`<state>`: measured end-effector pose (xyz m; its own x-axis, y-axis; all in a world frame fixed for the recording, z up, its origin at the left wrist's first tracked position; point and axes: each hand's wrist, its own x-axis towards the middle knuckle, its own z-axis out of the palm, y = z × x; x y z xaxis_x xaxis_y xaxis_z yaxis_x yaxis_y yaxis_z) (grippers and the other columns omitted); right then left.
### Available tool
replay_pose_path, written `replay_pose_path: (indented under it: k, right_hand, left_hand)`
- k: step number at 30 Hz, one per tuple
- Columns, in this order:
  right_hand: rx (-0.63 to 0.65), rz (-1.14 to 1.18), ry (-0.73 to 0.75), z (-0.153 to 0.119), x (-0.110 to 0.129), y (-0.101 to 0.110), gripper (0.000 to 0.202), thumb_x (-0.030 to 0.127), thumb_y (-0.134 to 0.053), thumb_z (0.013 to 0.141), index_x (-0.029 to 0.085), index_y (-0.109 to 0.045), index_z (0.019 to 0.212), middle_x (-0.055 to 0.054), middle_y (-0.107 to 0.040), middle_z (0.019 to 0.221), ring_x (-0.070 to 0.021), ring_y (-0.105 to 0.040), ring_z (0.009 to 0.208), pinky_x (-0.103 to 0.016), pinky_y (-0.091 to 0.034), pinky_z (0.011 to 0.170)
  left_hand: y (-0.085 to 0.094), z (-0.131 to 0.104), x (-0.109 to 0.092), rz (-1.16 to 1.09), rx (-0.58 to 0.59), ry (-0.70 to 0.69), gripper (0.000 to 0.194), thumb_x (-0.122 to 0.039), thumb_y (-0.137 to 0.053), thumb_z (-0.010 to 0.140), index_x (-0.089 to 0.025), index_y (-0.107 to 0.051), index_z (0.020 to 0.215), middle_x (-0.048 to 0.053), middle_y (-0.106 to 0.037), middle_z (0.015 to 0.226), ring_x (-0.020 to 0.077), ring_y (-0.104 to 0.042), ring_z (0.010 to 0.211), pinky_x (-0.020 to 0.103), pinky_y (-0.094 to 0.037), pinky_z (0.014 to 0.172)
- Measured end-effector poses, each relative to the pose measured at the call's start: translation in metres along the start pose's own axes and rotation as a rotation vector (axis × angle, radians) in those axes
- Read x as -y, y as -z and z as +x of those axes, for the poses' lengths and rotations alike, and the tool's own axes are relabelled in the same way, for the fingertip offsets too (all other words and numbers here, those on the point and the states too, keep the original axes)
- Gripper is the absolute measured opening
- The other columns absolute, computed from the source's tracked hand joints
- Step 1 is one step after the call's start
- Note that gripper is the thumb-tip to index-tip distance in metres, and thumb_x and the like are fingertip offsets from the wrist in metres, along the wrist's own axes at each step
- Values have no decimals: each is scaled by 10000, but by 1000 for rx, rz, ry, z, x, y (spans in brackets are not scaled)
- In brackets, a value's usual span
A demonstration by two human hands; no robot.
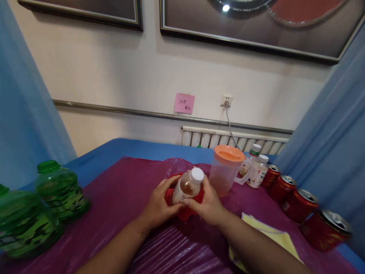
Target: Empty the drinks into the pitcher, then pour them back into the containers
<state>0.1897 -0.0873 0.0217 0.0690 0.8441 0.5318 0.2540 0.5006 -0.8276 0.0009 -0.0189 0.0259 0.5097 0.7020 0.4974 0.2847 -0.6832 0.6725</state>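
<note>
Between my two hands stands a clear bottle (186,187) with a white cap and brownish contents, tilted slightly to the right. My left hand (161,199) wraps round its left side, the thumb across the front. From the right, my right hand (209,201) grips the same bottle, its thumb meeting the front of the label. Under and around the bottle's base shows a red object (185,214), partly hidden by the hands. Just right of my right hand is a translucent pitcher (224,173) with an orange lid.
Two green bottles (61,190) stand at the left. At the right are two white-capped bottles (258,171) and a row of several red cans (300,205). A yellow cloth (268,234) lies under my right forearm. Purple plastic (114,205) covers the blue table.
</note>
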Motion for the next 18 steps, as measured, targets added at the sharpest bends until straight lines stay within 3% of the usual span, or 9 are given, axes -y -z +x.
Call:
replay_pose_path:
  k: [5,9,12,15,18]
  right_hand:
    - [-75,-84,-74,7,24,-2,657,307,-813,712,243,-515,1294,-55,-685,1185,-245,-662,1066,-431,-530,958]
    - [-94,-93,-108,-4,49,21,621,341,-849,679,231,-543,1209,-62,-698,1147,-241,-684,1005,-406,-560,897]
    - [-195,-55,-141,-24,63,57,630,375,-842,708,235,-529,1236,-85,-694,1208,-247,-687,1052,-396,-563,902]
    - [-439,-114,-195,-43,65,105,654,451,-836,697,224,-532,1229,-102,-710,1178,-259,-701,1019,-401,-574,875]
    - [-662,-300,-286,-51,52,156,679,541,-832,636,194,-552,1147,-135,-719,1123,-293,-702,990,-424,-572,857]
  left_hand:
    - [-1,1,6,-158,62,19,790,-458,-848,698,-266,-515,1388,98,-667,1315,316,-658,1175,501,-533,1031]
    - [-1,0,12,-231,21,27,832,-469,-832,718,-245,-467,1432,141,-614,1405,347,-607,1263,527,-515,1062]
    - [0,0,12,-211,-52,22,706,-474,-755,803,-225,-483,1405,146,-633,1381,323,-627,1237,521,-521,1056]
    - [-2,2,9,-175,-105,14,617,-483,-696,849,-208,-508,1369,138,-672,1322,294,-665,1176,511,-522,1054]
    - [-5,4,9,-143,-128,18,590,-489,-681,855,-196,-533,1346,136,-691,1291,290,-675,1162,513,-513,1064]
